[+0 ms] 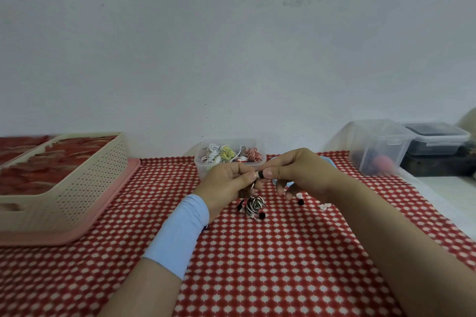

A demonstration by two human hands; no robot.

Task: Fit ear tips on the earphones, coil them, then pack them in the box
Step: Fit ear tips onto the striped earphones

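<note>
Left hand (226, 180) pinches the earbud (255, 175), right hand (296, 172) thumb and forefinger clamp the black ear tip (261, 174) against it; striped coil (254, 205) dangles just below the fingers

Soft, rather dim light falls evenly. The clear plastic box of coiled earphones (199, 162) looks sharp; just before it my left hand (226, 184) and right hand (304, 172) cast faint shadows on the red-and-white patterned cloth (257, 265). Far right of it the clear lidded plastic tub (378, 147) smears into blur; left of it the cream perforated basket (77, 188) bows with the wide lens.
</note>
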